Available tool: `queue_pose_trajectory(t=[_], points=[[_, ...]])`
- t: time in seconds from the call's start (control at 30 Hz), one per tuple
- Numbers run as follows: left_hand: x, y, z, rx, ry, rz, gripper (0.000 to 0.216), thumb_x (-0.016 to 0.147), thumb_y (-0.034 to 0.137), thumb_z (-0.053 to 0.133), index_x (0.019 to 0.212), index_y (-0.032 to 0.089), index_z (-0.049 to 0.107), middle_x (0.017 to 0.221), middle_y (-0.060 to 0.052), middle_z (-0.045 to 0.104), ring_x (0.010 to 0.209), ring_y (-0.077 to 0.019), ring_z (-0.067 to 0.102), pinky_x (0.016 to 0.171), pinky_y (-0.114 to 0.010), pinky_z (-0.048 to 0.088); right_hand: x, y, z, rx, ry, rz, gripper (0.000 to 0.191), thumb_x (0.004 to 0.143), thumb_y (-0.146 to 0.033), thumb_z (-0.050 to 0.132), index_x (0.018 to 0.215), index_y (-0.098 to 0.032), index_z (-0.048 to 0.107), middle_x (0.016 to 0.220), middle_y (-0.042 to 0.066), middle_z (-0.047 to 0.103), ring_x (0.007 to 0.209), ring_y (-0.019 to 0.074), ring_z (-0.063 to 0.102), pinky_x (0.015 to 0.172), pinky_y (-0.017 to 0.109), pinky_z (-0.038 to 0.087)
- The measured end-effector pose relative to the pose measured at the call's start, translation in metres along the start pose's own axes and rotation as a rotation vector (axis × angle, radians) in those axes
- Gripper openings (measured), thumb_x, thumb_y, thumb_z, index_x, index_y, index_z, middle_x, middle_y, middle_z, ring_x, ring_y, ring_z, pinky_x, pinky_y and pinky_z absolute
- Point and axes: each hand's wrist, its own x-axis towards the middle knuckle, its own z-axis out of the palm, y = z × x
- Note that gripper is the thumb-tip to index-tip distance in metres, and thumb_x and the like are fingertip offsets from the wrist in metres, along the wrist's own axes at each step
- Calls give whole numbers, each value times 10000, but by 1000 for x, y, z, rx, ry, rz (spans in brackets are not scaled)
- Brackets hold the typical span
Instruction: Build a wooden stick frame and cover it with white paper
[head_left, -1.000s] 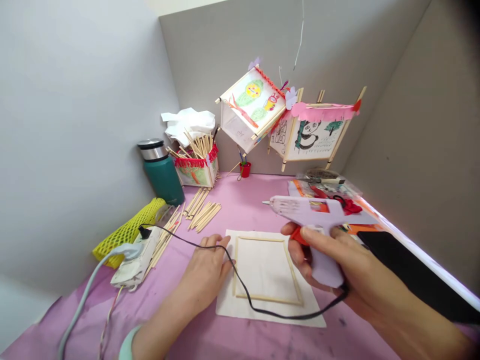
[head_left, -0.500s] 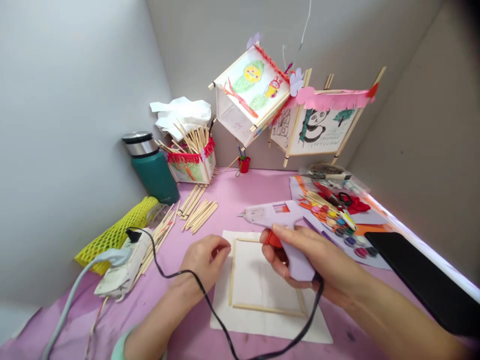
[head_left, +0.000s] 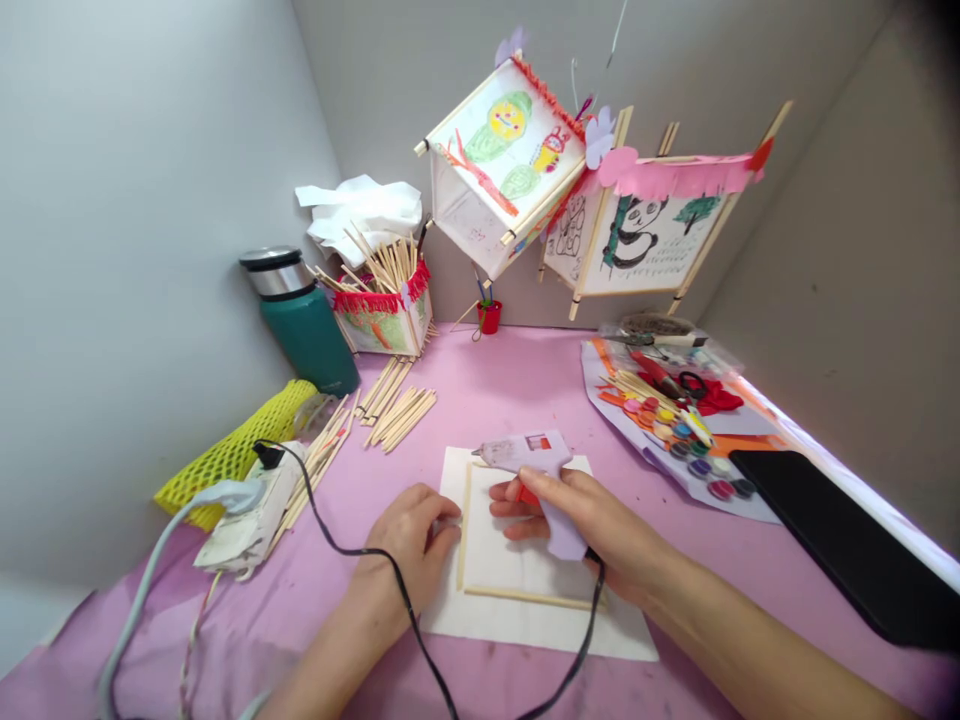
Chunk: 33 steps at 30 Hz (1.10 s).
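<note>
My right hand grips a pale lilac hot glue gun by its handle, a finger at the red trigger. The nozzle points left, above the top left corner of a square of thin wooden sticks. These sticks lie on a white sheet, the right part of the square hidden by my hand. My left hand rests at the sheet's left edge, fingers loosely bent, thumb and forefinger slightly apart beside the left stick. A black cord runs from the gun across my left wrist.
Left are a power strip, yellow mesh, a teal bottle and loose sticks. Paper lanterns hang at the back. On the right lie paint pots, a pair of scissors and a black phone.
My right hand has brought the glue gun left and down, toward the square's top left corner. The left thumb and forefinger have parted a little. The camera view has shifted slightly.
</note>
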Motion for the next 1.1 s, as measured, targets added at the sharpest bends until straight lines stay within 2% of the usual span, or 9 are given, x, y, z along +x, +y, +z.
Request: queue_pose_trajectory(t=[0.13,0.23,0.47,0.63,0.77,0.87,0.97,1.1], points=[[-1,1,2,3,18,2,175,801,160,494,851,211,653,859,-33,597,797,-174,580,708,-311,461,-1,1,4,100,-54,-1,328,794,-457,677,828,-131,661,1021,138,681,935,229,663,862,367,538],[-1,2,2,-1,16,-7,169,796,160,503,857,207,653,870,-36,593,801,-178,580,713,-316,463,-1,4,6,141,-79,26,329,783,-450,692,841,-129,660,1043,134,669,951,235,661,887,386,530],[0,1,3,-40,7,-3,180,822,189,497,881,204,666,887,-44,586,834,-185,581,753,-330,463,2,15,5,130,-154,50,367,803,-487,662,921,-139,677,1095,114,641,991,223,649,869,356,527],[-1,-4,7,-66,2,21,210,851,232,474,905,209,676,883,-48,574,829,-191,573,757,-347,459,2,14,8,99,-175,25,335,828,-464,636,880,-134,664,1044,102,646,1043,234,627,827,326,538],[0,-6,9,-66,-1,21,213,855,257,482,926,206,676,895,-53,570,836,-199,572,766,-360,462,2,12,9,27,-135,33,338,831,-454,626,911,-128,667,1049,112,661,947,216,660,766,308,554],[-1,-5,9,-57,11,21,207,857,255,483,910,204,676,900,-53,572,832,-194,572,763,-352,464,2,10,5,-8,-38,20,366,855,-452,591,991,-117,650,1042,128,674,785,179,680,726,308,556],[-1,-4,9,-42,25,26,197,852,243,490,902,199,676,896,-52,578,827,-192,575,754,-345,468,2,7,1,-3,63,-6,388,871,-448,570,1052,-109,625,1088,148,665,744,169,677,698,302,556],[-2,-4,9,-27,50,36,209,844,231,497,939,184,677,889,-58,586,817,-193,578,741,-344,476,4,5,-1,-60,107,-9,337,894,-399,545,998,-88,622,997,155,679,661,143,650,580,255,537]])
